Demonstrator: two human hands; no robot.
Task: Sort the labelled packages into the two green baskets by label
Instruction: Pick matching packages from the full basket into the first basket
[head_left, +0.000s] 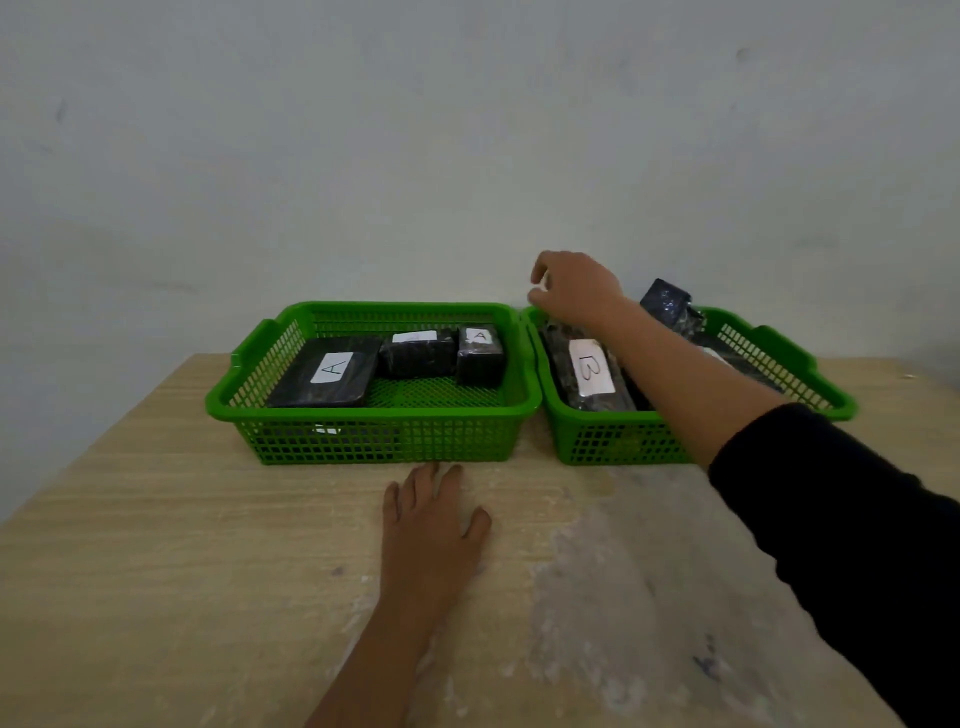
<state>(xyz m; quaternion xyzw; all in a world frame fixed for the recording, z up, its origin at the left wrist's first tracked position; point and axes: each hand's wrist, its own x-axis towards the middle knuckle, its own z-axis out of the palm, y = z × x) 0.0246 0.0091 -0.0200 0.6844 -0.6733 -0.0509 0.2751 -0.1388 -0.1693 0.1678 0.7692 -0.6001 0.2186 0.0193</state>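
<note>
Two green baskets stand side by side at the table's far edge. The left basket (374, 441) holds three black packages: a flat one labelled A (327, 371), a middle one (418, 353) whose label I cannot read, and a small one labelled A (480, 356). The right basket (613, 441) holds a long package labelled B (589, 374) and more dark packages (670, 306) behind my arm. My right hand (571, 288) hovers above the right basket's far left corner, fingers loosely curled, holding nothing. My left hand (431, 519) lies flat on the table in front of the left basket.
The wooden table (208, 571) has pale scuffs and a dark stain near the right front. A plain wall rises directly behind the baskets. The table's left edge runs diagonally close to the left basket.
</note>
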